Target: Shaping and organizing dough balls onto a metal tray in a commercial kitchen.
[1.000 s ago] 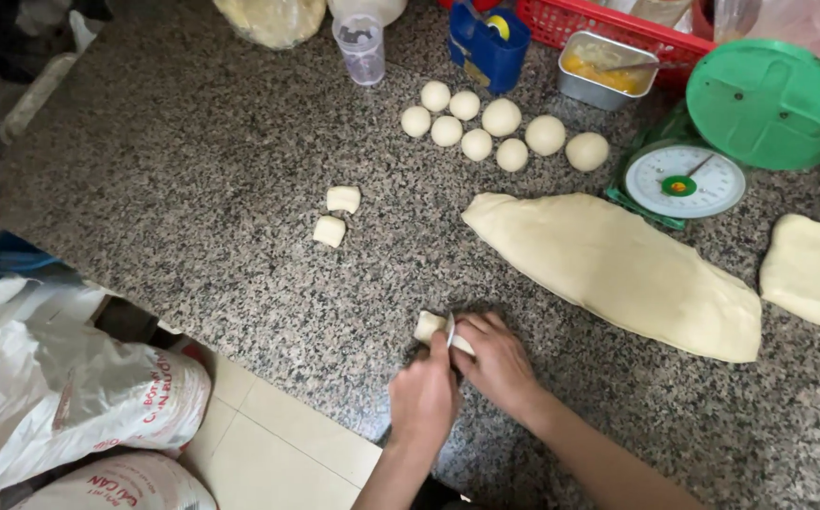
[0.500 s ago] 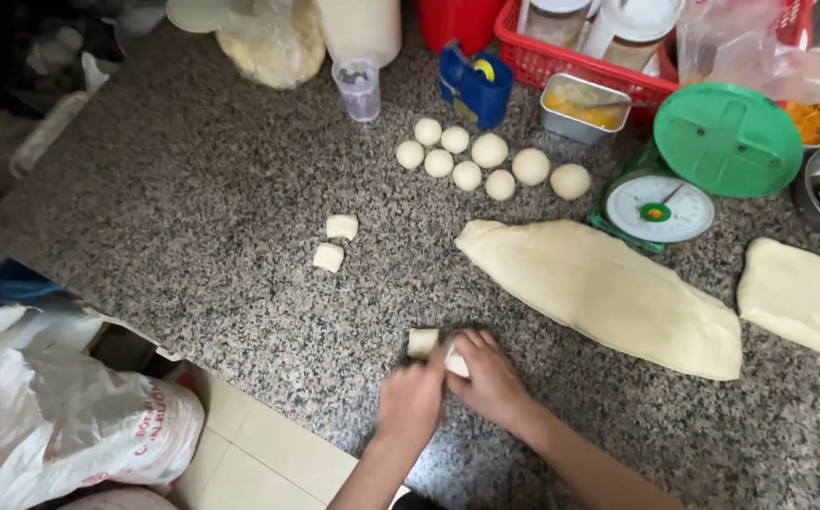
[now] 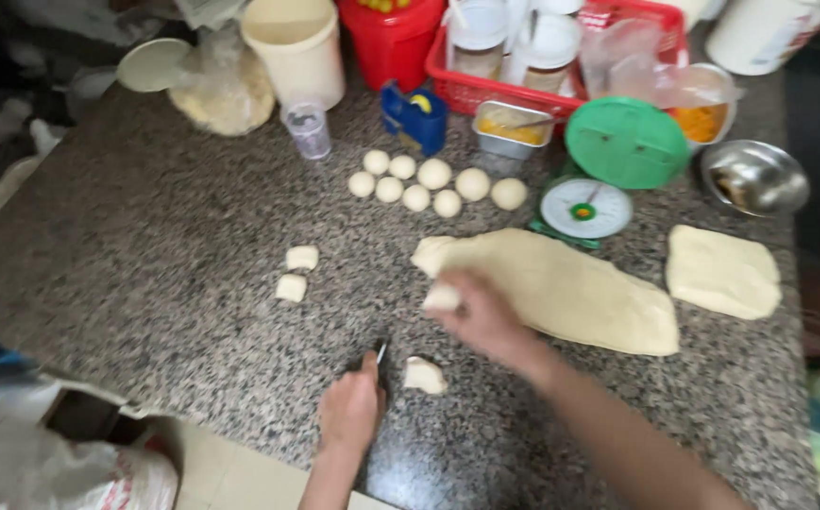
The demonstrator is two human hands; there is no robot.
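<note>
left hand [image 3: 351, 408] low, fingers curled shut; right hand [image 3: 478, 310] raised fwd, fingers pinched, arm outstretched.

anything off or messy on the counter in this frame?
Nothing stands out. Round white dough balls sit grouped, two cut dough squares lie together, the long flattened dough slab is intact. Left hand grips a knife; right hand holds a small dough piece.

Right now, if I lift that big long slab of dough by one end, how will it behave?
The long dough slab lies flat and slumped on the granite counter, so it would probably sag and stretch. It looks soft, likely tearing or sticking rather than sliding.
</note>
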